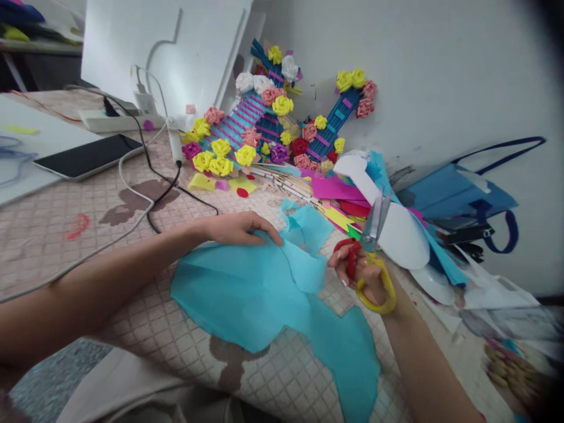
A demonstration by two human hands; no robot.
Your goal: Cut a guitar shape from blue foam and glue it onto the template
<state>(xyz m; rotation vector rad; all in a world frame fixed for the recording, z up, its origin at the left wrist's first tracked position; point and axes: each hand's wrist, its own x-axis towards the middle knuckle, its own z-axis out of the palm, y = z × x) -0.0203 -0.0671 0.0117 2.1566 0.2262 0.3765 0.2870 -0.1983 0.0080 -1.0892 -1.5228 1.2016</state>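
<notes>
A large turquoise sheet, paper or felt by its look, point(247, 294) lies on the table in front of me, its edges cut in curves. My left hand point(240, 228) rests on its upper edge, fingers bent over the material. Part of the sheet curls up beside those fingertips, with a dark line along the curl. My right hand point(359, 270) holds scissors point(375, 226) with one red and one yellow handle loop. Their blades point up and away, a little apart, clear of the sheet. A crumpled turquoise piece point(308, 223) sits just beyond the curl.
Guitar-shaped decorations with paper flowers point(247, 126) lean at the back wall. White guitar-shaped cutouts point(403, 235) and coloured paper point(339, 189) lie right of centre. A blue bag point(462, 191) stands farther right. A tablet point(90, 155), power strip point(101, 120) and cables point(152, 202) occupy the left.
</notes>
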